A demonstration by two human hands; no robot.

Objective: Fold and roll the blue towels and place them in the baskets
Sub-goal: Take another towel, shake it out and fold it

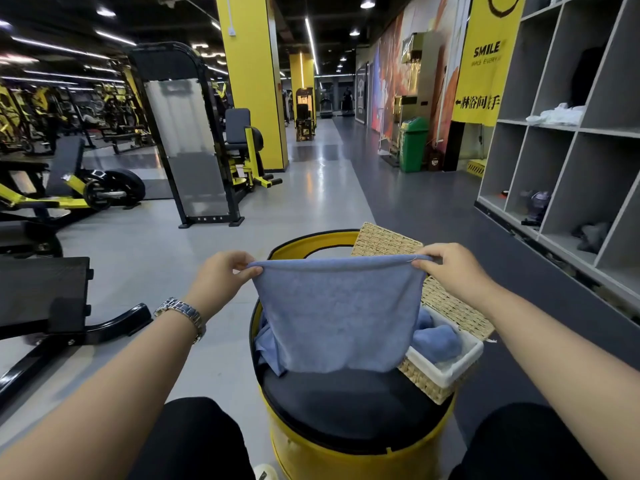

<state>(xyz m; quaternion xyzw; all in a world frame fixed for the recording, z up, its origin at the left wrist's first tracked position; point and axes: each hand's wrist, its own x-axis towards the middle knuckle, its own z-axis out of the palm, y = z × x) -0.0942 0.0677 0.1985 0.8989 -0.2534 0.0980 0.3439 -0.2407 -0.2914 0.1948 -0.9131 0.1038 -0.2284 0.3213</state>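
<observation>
A rectangular blue terry towel hangs in the air, stretched by its top edge between two bare hands. The left hand, with a silver metal wristwatch on its wrist, pinches the upper left corner between thumb and fingertips; the right hand pinches the upper right corner in the same way. The towel's lower edge drapes just above the black cushioned top of a round yellow drum stool. Behind the towel, crumpled blue towels lie on the stool's left side. At right, a woven straw basket with white fabric lining holds rolled blue towels; its woven lid stands open behind.
</observation>
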